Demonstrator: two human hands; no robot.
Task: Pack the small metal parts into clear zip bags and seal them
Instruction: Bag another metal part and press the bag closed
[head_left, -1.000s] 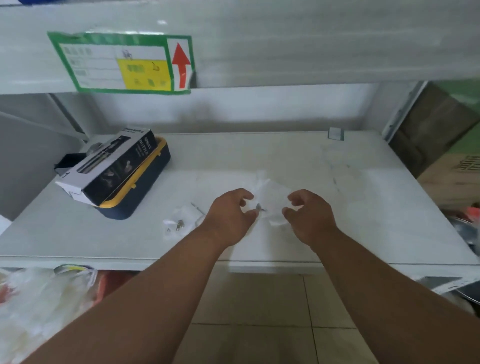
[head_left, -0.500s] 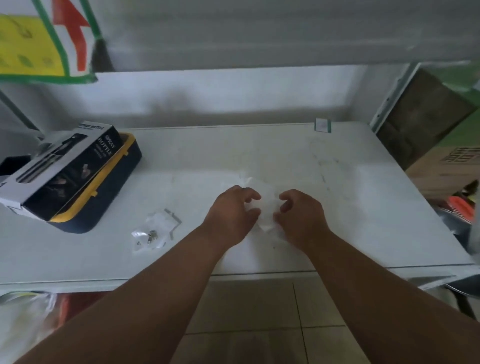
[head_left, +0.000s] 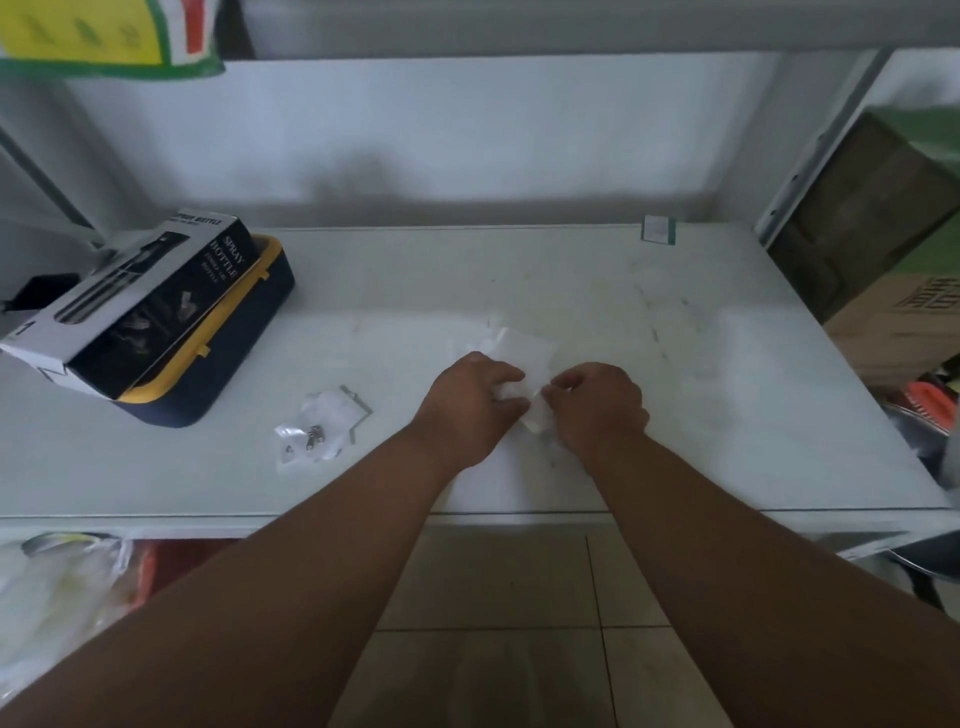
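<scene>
Leftmost on the white table: a black-and-white carton lying tilted on top of a navy case w/ yellow rim. Carton side reads "SPRAY BOTTLE"; smaller print under it too blurred to read. Above, at top-left edge, a green-bordered yellow label w/ part of a red arrow; its writing not legible.

Next right, near the table's front: a clear zip bag lying flat, small metal parts inside at its left end.

Centre: left hand, fingers curled, tips pinching the left edge of a second clear bag. Right hand just beside it, fingers curled too, thumb and forefinger pinching the same bag's near-right corner. Hands close together, bag between them, its far part resting on the table. Can't tell whether any parts are in this bag — hidden by fingers.

Far back right: a small white tag w/ green edge on the table, no readable text. Right of the table: a brown cardboard box w/ dark print, cut off by frame edge, not readable.
</scene>
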